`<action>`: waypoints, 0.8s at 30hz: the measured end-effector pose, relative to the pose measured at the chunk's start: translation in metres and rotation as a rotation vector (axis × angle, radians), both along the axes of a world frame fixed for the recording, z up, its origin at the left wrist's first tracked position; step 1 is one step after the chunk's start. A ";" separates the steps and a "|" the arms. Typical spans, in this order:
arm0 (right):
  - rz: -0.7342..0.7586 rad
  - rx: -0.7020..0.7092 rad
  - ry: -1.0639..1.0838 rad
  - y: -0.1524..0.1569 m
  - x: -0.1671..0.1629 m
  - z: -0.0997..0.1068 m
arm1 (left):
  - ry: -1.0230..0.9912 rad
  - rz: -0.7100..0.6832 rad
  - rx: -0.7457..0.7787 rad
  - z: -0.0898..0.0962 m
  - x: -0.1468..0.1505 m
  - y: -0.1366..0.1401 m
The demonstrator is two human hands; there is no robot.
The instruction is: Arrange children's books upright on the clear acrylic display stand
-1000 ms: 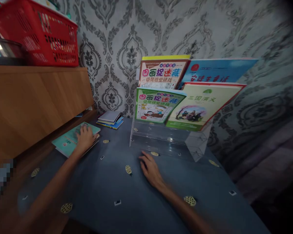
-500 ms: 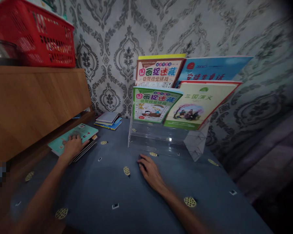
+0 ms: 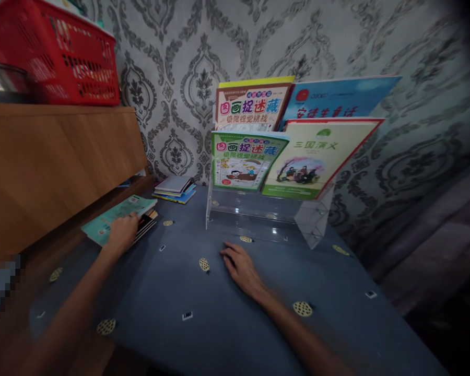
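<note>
My left hand (image 3: pixel 122 233) is at the near right edge of a teal book (image 3: pixel 105 220), its fingers curled over that edge and the thumb hidden. The book lies askew on a stack of dark-covered books (image 3: pixel 145 226) and bends slightly along its length. My right hand (image 3: pixel 241 265) rests on the blue tablecloth (image 3: pixel 160 303), fingers loosely bent and holding nothing. Just beyond it stands a clear acrylic book rack (image 3: pixel 312 222). Its front tier carries a green picture book (image 3: pixel 245 169) and a pale green book with a red edge (image 3: pixel 317 156).
Behind those, the rack holds a brown-bordered book (image 3: pixel 253 107) and a blue book (image 3: pixel 337 99). A small book pile (image 3: pixel 175 190) lies by the patterned wall. On the left, a wooden cabinet (image 3: pixel 58 172) bears a red basket (image 3: pixel 78 57) and a metal pot (image 3: pixel 2 78).
My left hand has slid from the middle of the teal book's cover to its near right edge and closed there. The book has shifted slightly. My right hand stays on the tablecloth.
</note>
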State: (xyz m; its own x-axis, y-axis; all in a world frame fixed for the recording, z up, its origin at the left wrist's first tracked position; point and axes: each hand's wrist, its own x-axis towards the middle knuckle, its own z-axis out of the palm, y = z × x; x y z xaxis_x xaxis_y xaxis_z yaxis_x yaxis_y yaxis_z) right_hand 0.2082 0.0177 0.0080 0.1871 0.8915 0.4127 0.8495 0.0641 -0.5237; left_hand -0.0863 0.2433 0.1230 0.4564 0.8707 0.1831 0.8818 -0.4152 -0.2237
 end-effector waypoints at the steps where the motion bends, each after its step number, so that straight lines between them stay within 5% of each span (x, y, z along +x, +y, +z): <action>1: -0.001 0.000 -0.001 0.000 0.000 -0.001 | 0.002 0.004 -0.001 0.001 -0.001 -0.003; 7: 0.011 0.017 -0.007 0.001 0.000 -0.004 | 0.052 -0.062 -0.024 0.007 0.006 -0.038; 16: 0.076 0.041 0.146 -0.007 -0.012 0.011 | 0.292 -0.396 -0.150 -0.009 0.056 -0.162; 24: 0.060 0.123 0.432 -0.006 -0.014 0.024 | 0.194 -0.522 -0.270 -0.002 0.115 -0.240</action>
State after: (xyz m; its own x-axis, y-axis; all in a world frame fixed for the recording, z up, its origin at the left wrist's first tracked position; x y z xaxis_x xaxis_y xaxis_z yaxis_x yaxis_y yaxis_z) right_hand 0.1943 0.0119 0.0321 0.3151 0.8551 0.4117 0.5475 0.1905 -0.8148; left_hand 0.0286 0.0037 0.1209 0.8376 0.5276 -0.1415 0.5008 -0.8452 -0.1869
